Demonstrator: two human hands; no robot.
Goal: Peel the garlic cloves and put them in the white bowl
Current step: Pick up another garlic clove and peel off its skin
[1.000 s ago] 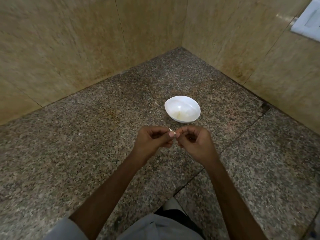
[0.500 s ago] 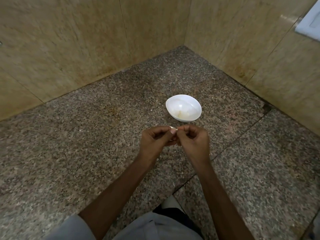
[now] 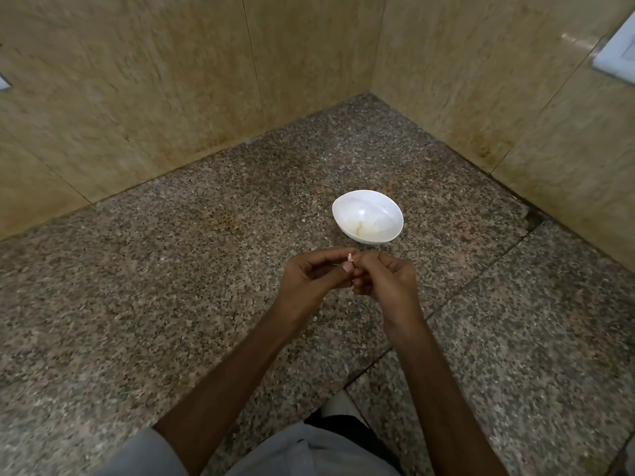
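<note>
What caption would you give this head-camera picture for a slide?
Left hand and right hand pinch a small garlic clove above a granite surface, just short of a white bowl.

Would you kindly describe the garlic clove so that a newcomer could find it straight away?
On the granite surface in the tiled corner stands a white bowl. Just nearer the camera than the bowl, the left hand and right hand meet. The clove is the small pale bit pinched between their fingertips, the only light speck against the hands.
</note>
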